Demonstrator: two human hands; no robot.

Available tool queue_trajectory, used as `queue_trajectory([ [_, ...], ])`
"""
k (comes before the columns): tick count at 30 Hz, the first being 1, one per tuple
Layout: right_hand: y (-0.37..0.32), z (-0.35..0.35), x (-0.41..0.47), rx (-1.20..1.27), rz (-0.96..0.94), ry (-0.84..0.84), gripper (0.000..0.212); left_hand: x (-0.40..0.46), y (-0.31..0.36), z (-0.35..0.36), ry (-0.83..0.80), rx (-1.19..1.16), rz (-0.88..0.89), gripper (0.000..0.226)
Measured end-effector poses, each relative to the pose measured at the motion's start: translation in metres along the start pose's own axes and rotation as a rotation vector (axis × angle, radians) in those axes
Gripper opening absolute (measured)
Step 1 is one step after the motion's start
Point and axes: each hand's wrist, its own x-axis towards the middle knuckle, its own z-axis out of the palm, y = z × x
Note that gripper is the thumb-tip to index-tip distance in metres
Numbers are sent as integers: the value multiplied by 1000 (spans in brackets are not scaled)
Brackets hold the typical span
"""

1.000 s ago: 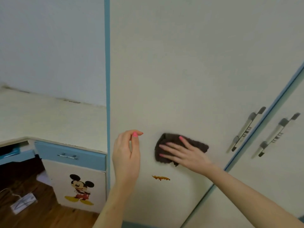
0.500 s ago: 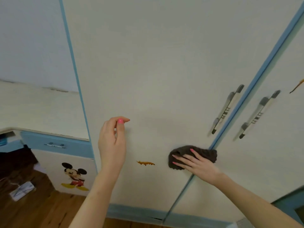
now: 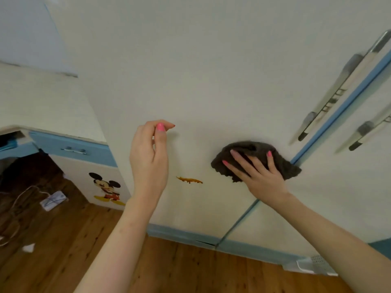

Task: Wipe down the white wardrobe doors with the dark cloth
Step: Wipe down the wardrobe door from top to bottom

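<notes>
No words, numbers or brand names can be read anywhere. The only signs are pictures: a cartoon mouse sticker (image 3: 106, 188) on the low cabinet door (image 3: 84, 176), and a small orange sticker (image 3: 189, 179) on the wardrobe door (image 3: 201, 81).

Right hand (image 3: 257, 176) is reaching up from lower right, fingers (image 3: 243, 163) spread straight and pressing flat, while left hand (image 3: 149, 157) is hovering mid-frame, arm rising from bottom center, fingers loosely curled toward the thumb, holding nothing.
</notes>
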Motion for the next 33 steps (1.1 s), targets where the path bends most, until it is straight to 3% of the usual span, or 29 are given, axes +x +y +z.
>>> queue_trajectory([
  [5,-57,26,-36,-18,-250,-102,76,-4,-20,13,46,-50,15,27],
  [8,-70,26,-41,22,-299,-170,81,-8,-25,14,41,-52,22,27],
  [11,-52,23,-38,13,-312,-120,80,-13,-27,14,33,-47,13,28],
  [15,-18,6,-5,121,-31,69,66,-17,-31,14,38,-48,10,27],
  [17,-18,-2,18,225,180,189,59,-19,-36,16,39,-63,10,27],
  [19,-34,-2,34,262,268,240,54,-24,-45,20,30,-56,2,28],
  [22,-74,21,29,132,91,182,58,-27,-63,25,6,-45,23,29],
  [26,-126,47,3,29,-223,-14,61,-21,-86,19,4,-51,63,27],
  [30,-149,53,-5,16,-229,-91,55,-24,-111,7,-10,-37,85,27],
  [33,-131,44,6,27,-189,-42,59,-31,-124,-2,-20,-50,65,27],
])
